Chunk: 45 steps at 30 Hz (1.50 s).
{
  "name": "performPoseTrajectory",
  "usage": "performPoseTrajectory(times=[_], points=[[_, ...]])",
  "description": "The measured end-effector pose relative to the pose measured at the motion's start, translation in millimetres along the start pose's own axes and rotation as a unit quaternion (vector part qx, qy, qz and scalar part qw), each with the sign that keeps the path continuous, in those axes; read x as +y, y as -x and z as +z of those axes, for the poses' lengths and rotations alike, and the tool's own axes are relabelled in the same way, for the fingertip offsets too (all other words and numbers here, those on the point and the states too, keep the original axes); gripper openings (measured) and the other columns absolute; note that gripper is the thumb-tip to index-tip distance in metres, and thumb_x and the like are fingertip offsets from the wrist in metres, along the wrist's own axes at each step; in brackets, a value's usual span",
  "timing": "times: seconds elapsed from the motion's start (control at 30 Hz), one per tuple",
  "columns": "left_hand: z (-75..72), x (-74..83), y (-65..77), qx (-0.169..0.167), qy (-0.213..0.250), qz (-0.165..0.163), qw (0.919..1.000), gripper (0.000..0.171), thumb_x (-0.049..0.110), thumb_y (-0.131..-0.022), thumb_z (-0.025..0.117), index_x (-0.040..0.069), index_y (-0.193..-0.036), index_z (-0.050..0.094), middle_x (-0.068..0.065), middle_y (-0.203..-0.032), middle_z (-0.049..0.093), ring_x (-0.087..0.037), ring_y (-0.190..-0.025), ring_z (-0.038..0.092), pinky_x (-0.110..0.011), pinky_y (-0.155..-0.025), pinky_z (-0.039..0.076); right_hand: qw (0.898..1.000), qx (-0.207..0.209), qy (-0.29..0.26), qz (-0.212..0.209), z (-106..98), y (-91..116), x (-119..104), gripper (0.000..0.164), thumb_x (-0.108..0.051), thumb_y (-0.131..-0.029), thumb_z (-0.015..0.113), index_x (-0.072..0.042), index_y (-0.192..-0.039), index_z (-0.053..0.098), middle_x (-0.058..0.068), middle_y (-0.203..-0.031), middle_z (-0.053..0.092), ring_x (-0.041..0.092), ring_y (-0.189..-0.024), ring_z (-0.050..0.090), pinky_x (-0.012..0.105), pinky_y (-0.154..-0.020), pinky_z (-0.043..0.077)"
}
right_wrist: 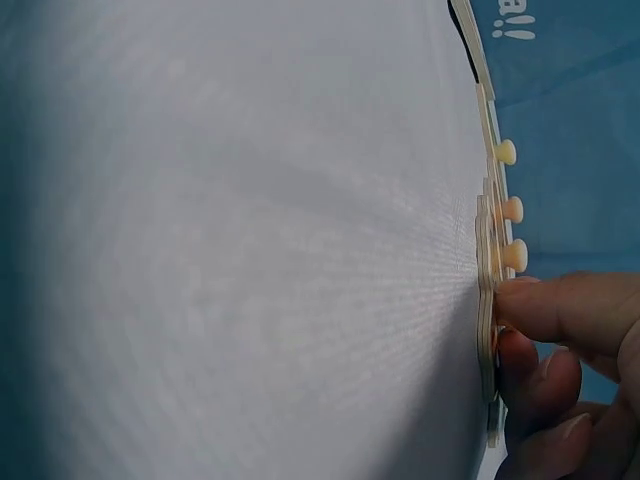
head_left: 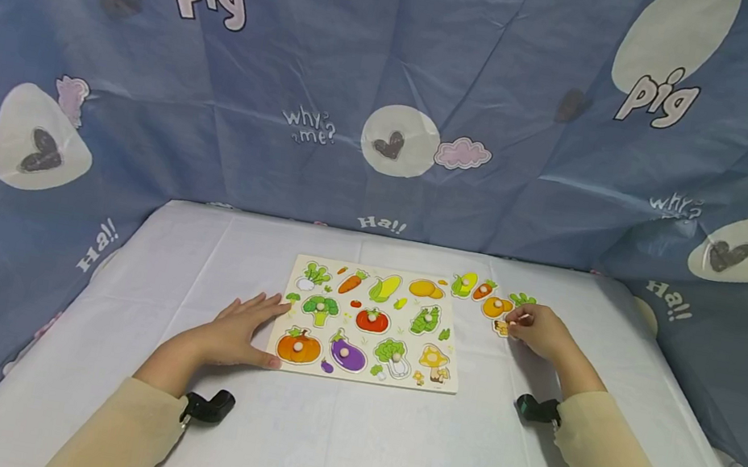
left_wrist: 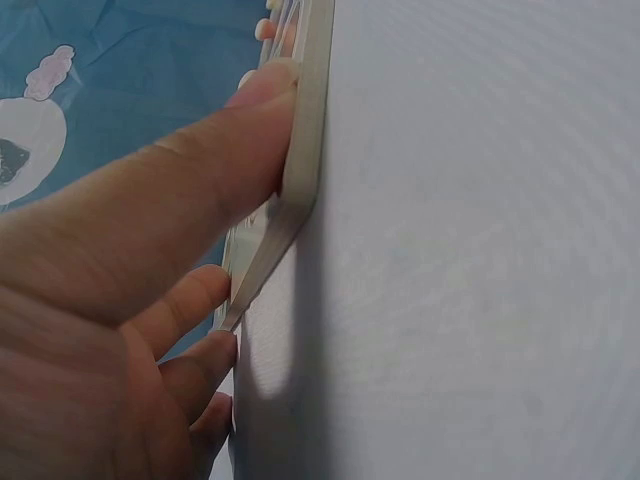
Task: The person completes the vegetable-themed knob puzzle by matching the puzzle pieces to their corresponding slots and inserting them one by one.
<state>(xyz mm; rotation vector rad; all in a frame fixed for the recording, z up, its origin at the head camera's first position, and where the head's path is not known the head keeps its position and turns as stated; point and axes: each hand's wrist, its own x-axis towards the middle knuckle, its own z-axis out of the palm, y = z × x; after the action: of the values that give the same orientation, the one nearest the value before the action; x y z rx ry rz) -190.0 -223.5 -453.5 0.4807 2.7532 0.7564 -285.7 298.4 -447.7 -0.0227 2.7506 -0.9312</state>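
Mushroom piece, to the right of the puzzle board: the right hand pinches it between thumb and fingers, apparently the picking-up step. The left hand, fingers spread apart, rests on the board's left edge. The next move likely calls for a lift toward the mushroom recess, lower right. The fingers hide the piece's knob; contact with the counter is unclear; the radish piece is partly covered.

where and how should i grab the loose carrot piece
Likely best by the knob on the carrot piece, pinched from above: the piece lies flat, its knob stands up from the face, and the corn piece and potato piece sit close beside it.
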Motion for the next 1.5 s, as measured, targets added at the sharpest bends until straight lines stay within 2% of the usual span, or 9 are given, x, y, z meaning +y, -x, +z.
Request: performPoseTrajectory(times=[0.37, 0.63, 1.03, 1.37, 1.5], points=[[-1.3, 1.0, -0.6, -0.002, 0.001, 0.002, 1.0000, 0.104, 0.055, -0.072, 0.083, 0.009, -0.154, 0.039, -0.019, -0.162, 0.026, -0.043, -0.151, 0.013, -0.063, -0.120, 0.002, 1.000, 0.002, 0.008, -0.011, -0.2, -0.3, 1.6, 0.014, -0.011, -0.095, 0.065, -0.003, -0.106, 0.067, 0.009, -0.093, 0.064, 0.021, -0.080, 0.055, 0.030, -0.067, 0.047], [-1.5, 1.6, 0.6, -0.005, 0.005, -0.001, 1.0000, 0.104, 0.054, -0.072, 0.083, 0.009, -0.154, 0.039, -0.018, -0.163, 0.025, -0.042, -0.151, 0.012, -0.062, -0.120, 0.001, 0.999, 0.000, 0.025, -0.036, -3.9, 10.5, -7.1, 0.014, -0.013, -0.093, 0.067, -0.005, -0.105, 0.069, 0.010, -0.096, 0.064, 0.023, -0.084, 0.055, 0.033, -0.071, 0.044], [-1.2, 0.0, 0.5, -0.003, 0.002, 0.001, 1.0000, 0.104, 0.056, -0.072, 0.083, 0.009, -0.154, 0.039, -0.019, -0.163, 0.025, -0.042, -0.151, 0.012, -0.063, -0.120, 0.001, 0.993, -0.012, 0.028, -0.111, 2.3, 24.9, -18.5, 0.010, -0.009, -0.091, 0.069, -0.006, -0.102, 0.070, 0.005, -0.090, 0.064, 0.019, -0.081, 0.056, 0.032, -0.068, 0.046], [-0.9, 0.4, 0.9, -0.001, 0.002, 0.006, 1.0000, 0.104, 0.055, -0.072, 0.083, 0.008, -0.154, 0.038, -0.019, -0.163, 0.025, -0.043, -0.151, 0.012, -0.063, -0.119, 0.002, 0.980, -0.061, 0.019, -0.187, 15.9, 34.3, -33.2, 0.009, -0.006, -0.089, 0.070, -0.009, -0.098, 0.071, -0.001, -0.084, 0.063, 0.016, -0.071, 0.052, 0.027, -0.063, 0.046], [-1.0, 0.2, 1.0, -0.002, 0.002, 0.007, 1.0000, 0.104, 0.056, -0.072, 0.083, 0.008, -0.154, 0.038, -0.019, -0.163, 0.025, -0.043, -0.151, 0.012, -0.063, -0.119, 0.002, 0.977, -0.076, 0.018, -0.198, 20.4, 38.3, -39.1, 0.011, -0.005, -0.088, 0.070, -0.010, -0.097, 0.072, -0.002, -0.084, 0.062, 0.017, -0.071, 0.051, 0.027, -0.062, 0.045]])
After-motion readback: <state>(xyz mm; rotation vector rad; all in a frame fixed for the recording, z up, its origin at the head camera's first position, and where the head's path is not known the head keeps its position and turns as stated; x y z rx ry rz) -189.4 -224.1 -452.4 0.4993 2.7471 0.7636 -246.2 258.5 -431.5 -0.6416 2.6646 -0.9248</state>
